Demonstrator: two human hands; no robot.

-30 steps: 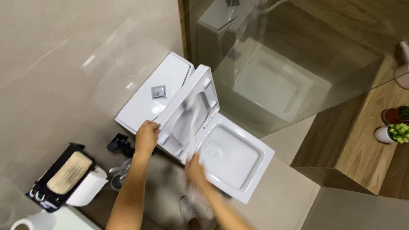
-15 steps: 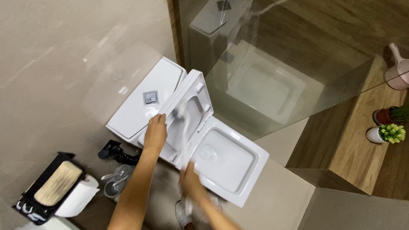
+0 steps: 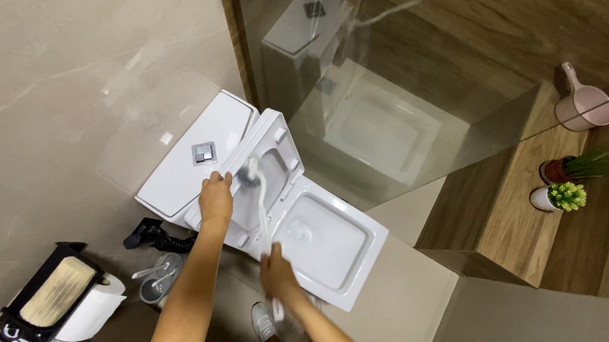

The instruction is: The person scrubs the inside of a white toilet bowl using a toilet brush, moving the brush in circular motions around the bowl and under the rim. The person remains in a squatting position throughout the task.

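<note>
Toilet brush point(image 3: 256, 189) laid against underside of raised toilet seat point(image 3: 264, 179), bristle head up near hinge end, handle running down to right hand point(image 3: 275, 270), closed around handle. Left hand point(image 3: 215, 199) clamped on seat edge (likely steadying it upright against scrubbing pressure). Open toilet bowl point(image 3: 324, 241) just beside, cistern point(image 3: 190, 156) behind. Brush holder point(image 3: 155, 276) and paper roll point(image 3: 87, 313) on floor at left; potted plants point(image 3: 560, 185) on wooden ledge well apart.

No packages, signs or screens are visible. The only marked item is a black rectangular toilet-paper holder point(image 3: 41, 295), below and left of the white toilet tank point(image 3: 190, 156); small white markings, too small to make out, sit on its lower edge.
</note>
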